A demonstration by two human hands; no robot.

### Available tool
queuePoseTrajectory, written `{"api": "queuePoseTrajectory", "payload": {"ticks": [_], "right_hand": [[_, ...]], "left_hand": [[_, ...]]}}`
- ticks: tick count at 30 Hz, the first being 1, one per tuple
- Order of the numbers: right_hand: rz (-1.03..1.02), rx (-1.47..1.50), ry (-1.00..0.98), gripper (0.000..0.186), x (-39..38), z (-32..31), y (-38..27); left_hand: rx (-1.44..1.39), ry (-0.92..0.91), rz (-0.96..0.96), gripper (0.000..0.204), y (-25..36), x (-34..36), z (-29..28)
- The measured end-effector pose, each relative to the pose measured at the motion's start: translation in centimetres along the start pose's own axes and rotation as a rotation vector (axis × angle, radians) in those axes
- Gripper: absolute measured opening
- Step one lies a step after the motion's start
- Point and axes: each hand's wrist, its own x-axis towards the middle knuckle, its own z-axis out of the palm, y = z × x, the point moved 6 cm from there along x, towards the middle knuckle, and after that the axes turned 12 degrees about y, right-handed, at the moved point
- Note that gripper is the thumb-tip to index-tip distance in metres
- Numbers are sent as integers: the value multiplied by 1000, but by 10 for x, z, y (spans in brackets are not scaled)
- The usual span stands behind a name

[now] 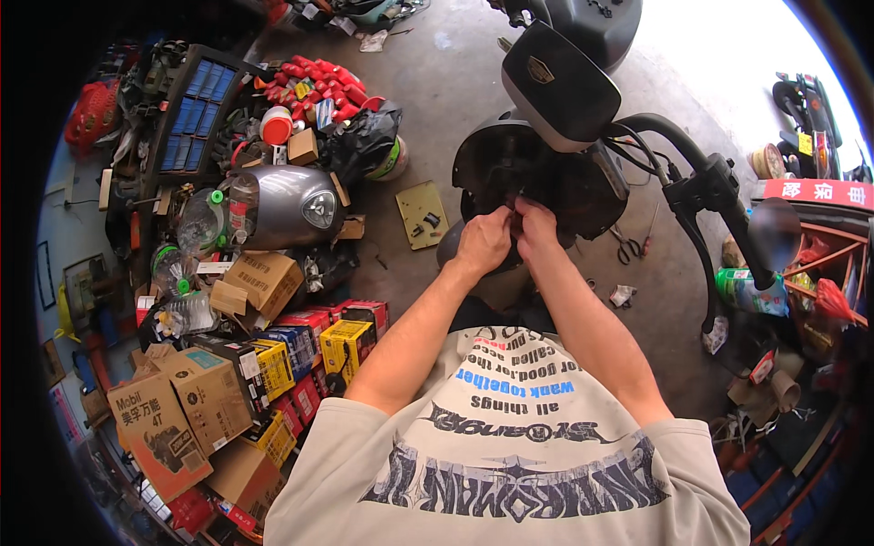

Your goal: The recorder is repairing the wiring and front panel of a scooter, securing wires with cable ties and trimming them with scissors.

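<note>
Both my hands are close together in front of a dark open plastic housing [592, 196] on a motorcycle or scooter. The fingers of my left hand [484, 241] are curled and pinched. My right hand [535, 224] is right beside it, closed too, its fingertips reaching into the housing. What the fingers hold is hidden or too small to make out. Above the housing juts a black and grey cover [557, 86] with an emblem. To the right, the handlebar [715, 187] carries a lever and cables.
A yellowish tray [419, 202] with small dark parts lies on the floor left of the housing. Black-handled scissors or pliers [626, 247] and a red-handled screwdriver [647, 244] lie to the right. Boxes [218, 387], bottles and a silver shell [280, 205] crowd the left side.
</note>
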Motion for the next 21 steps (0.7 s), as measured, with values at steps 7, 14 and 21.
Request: {"api": "queuePoseTrajectory", "payload": {"ticks": [7,14,21], "right_hand": [[-378,-515,19,21,-2,-18,-25],[-752,-918,163,24,-17,-19,-52],[-847,-1048,137,21,-23,-24,-63]], "left_hand": [[-182,127,-89,24,-14,14,-3],[-339,14,-392,26,-4,33,33],[-608,65,-733,19,-38,31,81]]}}
